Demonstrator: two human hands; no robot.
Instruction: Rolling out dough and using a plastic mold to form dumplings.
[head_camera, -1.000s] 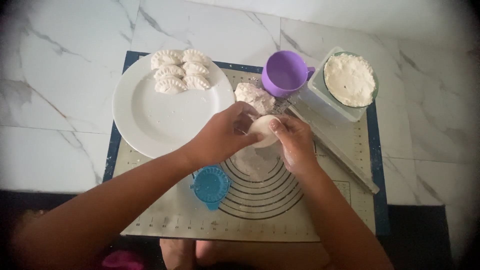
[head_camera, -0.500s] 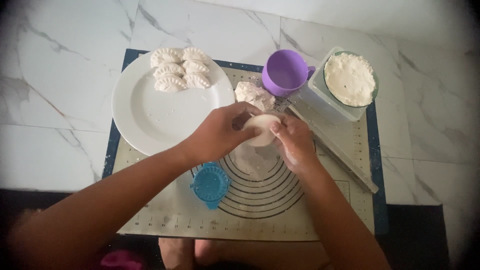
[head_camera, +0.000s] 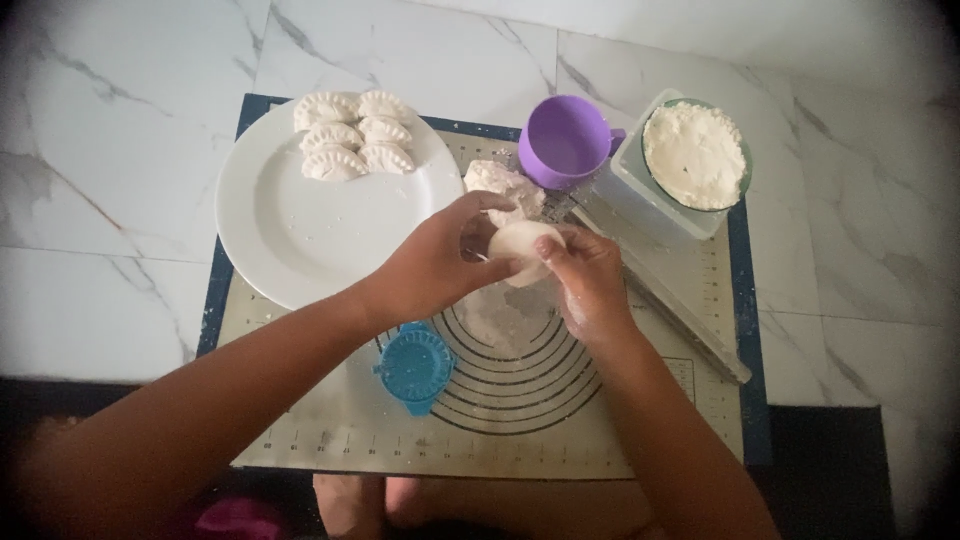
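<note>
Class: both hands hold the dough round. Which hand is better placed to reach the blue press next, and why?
Probably the left hand: the blue press lies just below its wrist, while the right hand, also on the dough round, sits farther away.

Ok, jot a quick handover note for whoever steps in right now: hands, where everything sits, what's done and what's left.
Left hand and right hand hold one round dough piece above the pastry mat.
Done: six shaped dumplings on the white plate.
Left: dough lump beside the purple cup.
Blue dumpling press lies on the mat; bowl of white filling in a clear container.
</note>
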